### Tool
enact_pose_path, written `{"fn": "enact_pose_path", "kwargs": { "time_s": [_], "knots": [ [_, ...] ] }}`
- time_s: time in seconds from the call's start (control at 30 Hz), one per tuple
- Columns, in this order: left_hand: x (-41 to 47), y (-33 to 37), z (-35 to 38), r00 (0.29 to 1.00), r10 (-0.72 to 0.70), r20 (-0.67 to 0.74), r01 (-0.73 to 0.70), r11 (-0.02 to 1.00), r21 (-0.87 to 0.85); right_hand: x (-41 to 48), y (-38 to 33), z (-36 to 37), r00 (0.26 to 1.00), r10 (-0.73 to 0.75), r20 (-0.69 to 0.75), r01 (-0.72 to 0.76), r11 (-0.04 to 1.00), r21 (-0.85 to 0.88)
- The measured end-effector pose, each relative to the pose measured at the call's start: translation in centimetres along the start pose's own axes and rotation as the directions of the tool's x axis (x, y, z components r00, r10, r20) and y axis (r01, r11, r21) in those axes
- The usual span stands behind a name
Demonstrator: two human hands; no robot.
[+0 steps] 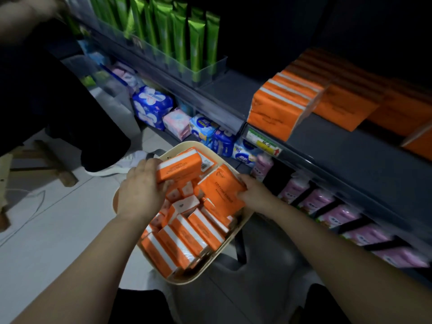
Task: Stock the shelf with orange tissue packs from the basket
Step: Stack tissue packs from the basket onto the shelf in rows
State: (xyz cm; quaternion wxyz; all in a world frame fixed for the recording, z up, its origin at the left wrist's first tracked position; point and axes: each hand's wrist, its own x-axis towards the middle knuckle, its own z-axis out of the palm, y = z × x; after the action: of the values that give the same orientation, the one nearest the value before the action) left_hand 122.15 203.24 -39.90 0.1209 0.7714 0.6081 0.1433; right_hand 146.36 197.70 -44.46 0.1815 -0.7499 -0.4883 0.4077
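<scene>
A cream basket [243, 224] stands on the floor in front of me, filled with several orange tissue packs [187, 237]. My left hand [140, 190] grips one orange pack [178, 168] lifted above the basket's far left side. Beside it, my right hand [256, 191] holds another orange pack [219, 192], tilted over the basket's right side. On the grey shelf [332, 146] to the right, a row of orange tissue packs [282, 106] stands near the front edge, with more reaching back into the dark.
Green tubes [177, 31] stand in a clear tray on the shelf above. Blue and pink packs [152, 106] fill the bottom shelf, and pink packs [339, 209] lie under the grey shelf. Another person's dark trouser leg and white shoe [121, 163] stand left of the basket.
</scene>
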Motion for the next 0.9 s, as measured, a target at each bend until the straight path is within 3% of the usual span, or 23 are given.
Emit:
{"fn": "enact_pose_path", "kwargs": {
  "time_s": [0.17, 0.33, 0.43, 0.5, 0.57, 0.63, 0.9],
  "knots": [
    [-0.6, 3.2, -1.6, 0.986, 0.14, -0.091, -0.139, 0.99, 0.01, -3.8, -1.3, -5.0, 0.992, -0.096, -0.076, 0.092, 0.994, -0.051],
    [-0.4, 8.1, -3.3, 0.951, 0.299, -0.078, -0.306, 0.948, -0.09, -7.3, -0.3, -12.0, 0.968, -0.162, -0.191, 0.15, 0.986, -0.08],
    [0.1, 11.1, -4.3, 0.933, 0.357, -0.048, -0.36, 0.917, -0.172, -8.9, 1.6, -16.9, 0.956, -0.15, -0.251, 0.109, 0.979, -0.17],
    [0.7, 13.0, -4.6, 0.923, 0.383, -0.038, -0.382, 0.9, -0.209, -9.6, 2.7, -19.9, 0.933, -0.122, -0.338, 0.089, 0.99, -0.109],
    [1.3, 14.6, -4.7, 0.922, 0.387, -0.014, -0.379, 0.894, -0.239, -9.9, 3.5, -22.2, 0.88, -0.096, -0.465, 0.087, 0.995, -0.042],
    [1.9, 16.1, -4.6, 0.916, 0.402, -0.003, -0.388, 0.883, -0.263, -9.6, 3.7, -23.7, 0.83, -0.095, -0.549, 0.058, 0.995, -0.084],
    [4.2, 19.7, -3.4, 0.874, 0.485, 0.04, -0.452, 0.839, -0.302, -4.0, 3.2, -24.7, 0.74, -0.16, -0.653, -0.066, 0.949, -0.307]
  ]
}}
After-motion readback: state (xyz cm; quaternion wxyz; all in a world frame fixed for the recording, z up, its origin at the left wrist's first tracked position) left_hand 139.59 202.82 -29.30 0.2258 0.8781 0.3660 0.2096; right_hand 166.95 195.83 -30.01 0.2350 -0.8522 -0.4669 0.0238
